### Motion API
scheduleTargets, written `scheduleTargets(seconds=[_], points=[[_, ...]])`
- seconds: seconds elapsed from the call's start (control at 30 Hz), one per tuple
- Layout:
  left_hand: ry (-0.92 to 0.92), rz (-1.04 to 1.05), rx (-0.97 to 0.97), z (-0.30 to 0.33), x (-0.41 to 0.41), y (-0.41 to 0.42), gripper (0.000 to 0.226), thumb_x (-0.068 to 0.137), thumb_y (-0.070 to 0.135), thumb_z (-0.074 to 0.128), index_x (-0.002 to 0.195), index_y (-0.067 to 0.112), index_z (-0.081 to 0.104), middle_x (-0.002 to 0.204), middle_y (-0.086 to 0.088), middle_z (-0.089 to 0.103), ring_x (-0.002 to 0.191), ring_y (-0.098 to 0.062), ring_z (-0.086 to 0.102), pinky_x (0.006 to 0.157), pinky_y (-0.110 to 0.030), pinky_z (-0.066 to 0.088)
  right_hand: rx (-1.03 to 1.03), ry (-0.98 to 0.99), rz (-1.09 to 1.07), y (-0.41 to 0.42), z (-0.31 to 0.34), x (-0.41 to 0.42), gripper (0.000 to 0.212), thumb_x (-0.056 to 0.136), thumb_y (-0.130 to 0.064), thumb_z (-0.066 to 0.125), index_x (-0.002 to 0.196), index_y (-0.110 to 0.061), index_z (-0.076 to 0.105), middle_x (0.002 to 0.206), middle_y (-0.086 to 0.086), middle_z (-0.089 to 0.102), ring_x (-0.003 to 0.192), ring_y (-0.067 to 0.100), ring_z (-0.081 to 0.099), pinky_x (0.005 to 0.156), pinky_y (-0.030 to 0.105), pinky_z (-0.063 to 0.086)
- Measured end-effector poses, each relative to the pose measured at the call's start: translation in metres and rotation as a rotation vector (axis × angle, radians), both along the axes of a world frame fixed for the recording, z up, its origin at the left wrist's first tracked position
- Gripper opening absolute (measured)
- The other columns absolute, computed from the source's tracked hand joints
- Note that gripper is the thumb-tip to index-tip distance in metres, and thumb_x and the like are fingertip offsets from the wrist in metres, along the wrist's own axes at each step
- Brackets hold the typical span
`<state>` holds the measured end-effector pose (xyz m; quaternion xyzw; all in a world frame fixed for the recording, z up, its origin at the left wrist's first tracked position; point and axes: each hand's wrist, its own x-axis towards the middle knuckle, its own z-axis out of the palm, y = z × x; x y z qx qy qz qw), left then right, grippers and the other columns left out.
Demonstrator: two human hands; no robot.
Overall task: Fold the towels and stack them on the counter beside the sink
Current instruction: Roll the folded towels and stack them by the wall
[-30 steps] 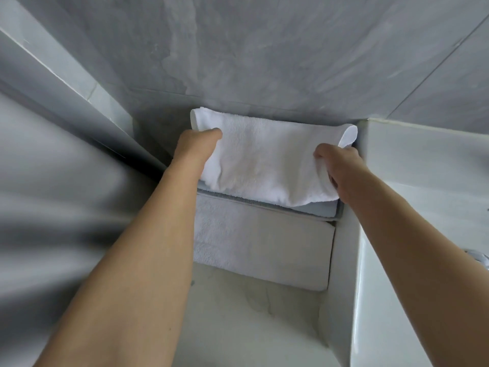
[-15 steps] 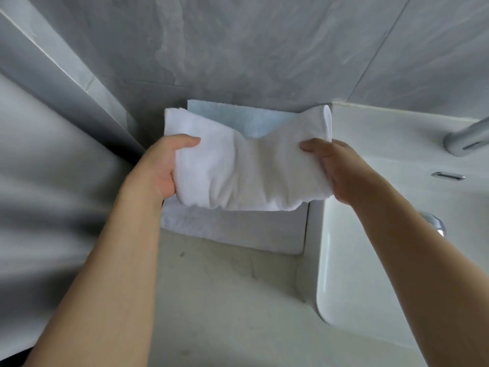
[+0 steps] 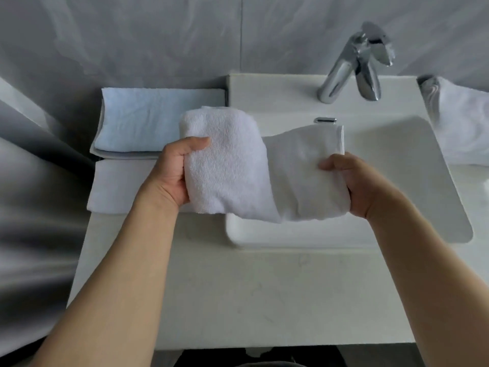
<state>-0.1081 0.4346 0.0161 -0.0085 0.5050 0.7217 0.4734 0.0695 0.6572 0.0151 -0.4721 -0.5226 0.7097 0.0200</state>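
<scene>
Item one, as I see it from the head camera: a white towel [image 3: 254,170], partly folded, held in the air above the left part of the sink [image 3: 397,181] and the counter [image 3: 238,287] edge beside it. Its left portion is doubled into a thick pad; its right portion hangs thinner, with a hemmed edge upright at the far right.

My left hand [image 3: 172,173] grips the thick left end, thumb on top, fingers curled beneath. My right hand [image 3: 352,186] pinches the thin right end, thumb over the cloth, fingers behind it.

Item two: a light blue towel [image 3: 148,120], folded flat, lying on the counter left of the sink against the wall. It sits on top of a grey layer whose edge shows at the front.

Item three: another white towel [image 3: 119,186], folded, lying on the counter just in front of the blue one.

Item four: a chrome tap [image 3: 352,64] behind the basin.

Item five: crumpled white cloth [image 3: 465,123] on the counter right of the sink, blurred.
</scene>
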Motion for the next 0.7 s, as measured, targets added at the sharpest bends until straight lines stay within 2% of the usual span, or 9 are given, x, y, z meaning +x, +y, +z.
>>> scheduleTargets(seconds=[0.07,0.13,0.23,0.3,0.37,0.5,0.6,0.7], points=[[-0.012,-0.037,0.014,-0.002,0.026,0.027,0.030,0.080,0.017,0.054,0.104,0.012,0.071,0.100,-0.009,0.074,0.088,-0.028,0.073,0.067,-0.039,0.059,0.039,-0.008,-0.016,0.022,0.002,0.036,0.036,0.086,-0.002,0.050,0.119,-0.012,0.062,0.103,0.017,0.068,0.083,0.035,0.066,0.064,0.045,0.058],[-0.038,-0.085,0.033,-0.003,0.055,0.058,0.030,0.081,0.018,0.053,0.103,0.013,0.073,0.103,-0.011,0.073,0.091,-0.029,0.073,0.068,-0.040,0.059,0.112,-0.039,-0.033,0.045,0.005,0.071,0.027,0.086,0.002,0.051,0.105,-0.014,0.063,0.096,0.015,0.067,0.077,0.031,0.064,0.064,0.039,0.057],[-0.060,-0.155,0.031,-0.003,0.100,0.105,0.033,0.084,0.019,0.052,0.113,0.013,0.068,0.108,-0.010,0.072,0.097,-0.031,0.071,0.072,-0.042,0.059,0.358,-0.192,-0.035,0.084,-0.001,0.112,0.016,0.085,0.000,0.056,0.090,-0.015,0.059,0.092,0.014,0.063,0.077,0.028,0.060,0.068,0.034,0.051],[-0.066,-0.175,0.033,-0.002,0.132,0.138,0.036,0.085,0.019,0.052,0.117,0.012,0.066,0.111,-0.011,0.072,0.100,-0.032,0.071,0.075,-0.043,0.059,0.538,-0.303,-0.043,0.113,-0.007,0.140,0.016,0.079,-0.005,0.060,0.093,-0.013,0.057,0.091,0.012,0.061,0.085,0.032,0.063,0.073,0.038,0.053],[-0.064,-0.174,0.030,0.000,0.163,0.169,0.037,0.085,0.019,0.055,0.120,0.011,0.065,0.112,-0.013,0.072,0.101,-0.033,0.070,0.077,-0.044,0.058,0.625,-0.378,-0.072,0.141,-0.012,0.168,0.022,0.073,-0.009,0.055,0.094,-0.014,0.052,0.092,0.011,0.058,0.095,0.036,0.063,0.080,0.044,0.053],[-0.078,-0.173,0.031,0.003,0.199,0.210,0.031,0.086,0.018,0.056,0.113,0.010,0.067,0.109,-0.014,0.073,0.099,-0.032,0.071,0.077,-0.043,0.058,0.793,-0.577,-0.098,0.175,-0.013,0.215,0.021,0.089,-0.011,0.047,0.110,-0.007,0.049,0.113,0.019,0.058,0.106,0.039,0.056,0.085,0.042,0.045],[-0.083,-0.188,0.040,0.001,0.211,0.237,0.035,0.087,0.019,0.057,0.119,0.010,0.066,0.116,-0.015,0.071,0.105,-0.035,0.069,0.082,-0.045,0.058,0.824,-0.614,-0.218,0.198,-0.015,0.233,0.028,0.091,-0.014,0.043,0.118,-0.005,0.048,0.116,0.019,0.059,0.107,0.040,0.056,0.092,0.047,0.047],[-0.056,-0.204,0.028,-0.001,0.218,0.271,0.036,0.088,0.019,0.056,0.122,0.010,0.065,0.118,-0.014,0.071,0.108,-0.035,0.068,0.085,-0.046,0.057,0.819,-0.555,-0.346,0.218,-0.018,0.245,0.021,0.092,-0.013,0.038,0.112,-0.008,0.044,0.109,0.014,0.057,0.099,0.036,0.055,0.089,0.045,0.046]])
